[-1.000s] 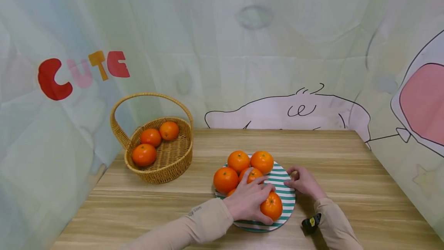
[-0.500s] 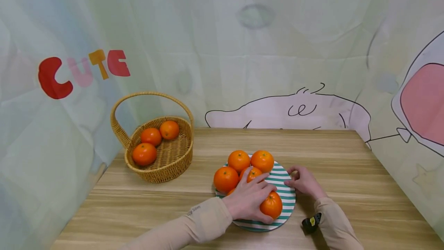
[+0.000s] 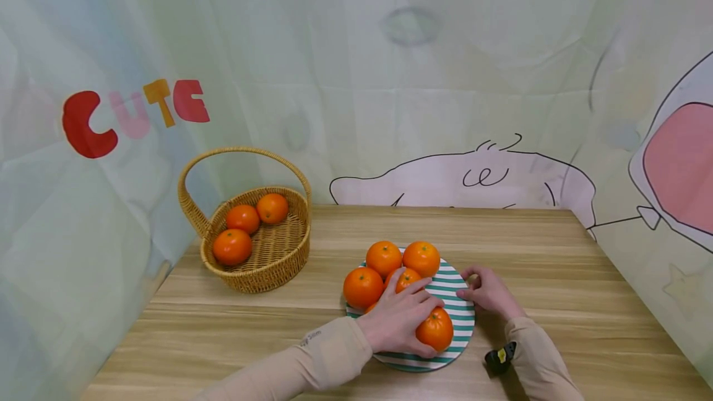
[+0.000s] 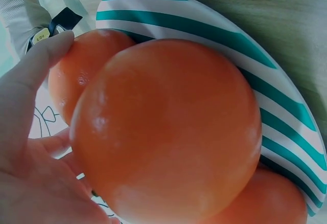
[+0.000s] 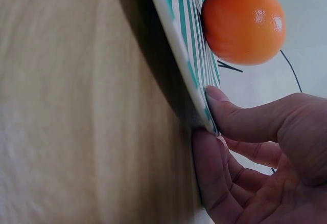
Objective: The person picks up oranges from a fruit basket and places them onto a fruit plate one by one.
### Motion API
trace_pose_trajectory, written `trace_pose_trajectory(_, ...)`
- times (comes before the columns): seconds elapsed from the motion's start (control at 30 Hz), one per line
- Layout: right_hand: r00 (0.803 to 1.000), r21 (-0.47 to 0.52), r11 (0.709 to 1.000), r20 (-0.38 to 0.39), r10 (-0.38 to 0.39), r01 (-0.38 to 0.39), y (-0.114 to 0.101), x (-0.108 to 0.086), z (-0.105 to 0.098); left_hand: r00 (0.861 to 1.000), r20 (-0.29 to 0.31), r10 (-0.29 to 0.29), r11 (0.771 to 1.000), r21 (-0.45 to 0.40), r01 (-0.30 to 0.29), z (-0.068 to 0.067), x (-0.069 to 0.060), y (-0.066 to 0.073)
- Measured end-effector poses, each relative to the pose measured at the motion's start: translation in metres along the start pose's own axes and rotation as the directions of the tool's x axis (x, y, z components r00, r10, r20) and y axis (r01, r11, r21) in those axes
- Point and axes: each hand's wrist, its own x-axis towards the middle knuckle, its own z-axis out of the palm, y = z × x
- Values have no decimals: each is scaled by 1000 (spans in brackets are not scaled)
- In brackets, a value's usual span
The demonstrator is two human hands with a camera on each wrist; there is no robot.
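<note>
At the striped plate (image 3: pixel 458 306), left grip (image 3: pixel 398 322) curled round an orange (image 3: pixel 437 332), right grip (image 3: pixel 488 294) pinching the plate's rim (image 5: pixel 178 45).

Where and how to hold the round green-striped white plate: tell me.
Probably the plate's right rim, from the right, thumb above, fingers beneath, as the right hand does: the thin edge is raised, and the round orange fruits leave that stretch bare.

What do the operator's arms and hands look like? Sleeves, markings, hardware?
Left hand and right hand: bare, no gloves. Left sleeve and right sleeve: long, plain beige. Small dark lettering near the left cuff, only partly legible. Small black device at the right wrist, with a yellow label. No cables visible.
</note>
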Motion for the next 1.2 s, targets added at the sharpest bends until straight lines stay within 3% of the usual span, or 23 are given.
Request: trace_pose_trajectory(1.2,1000,-4,1000,-5,2,-2,-1,-1,0,1000,-10,5,1000,-21,-5,0,-4,-3)
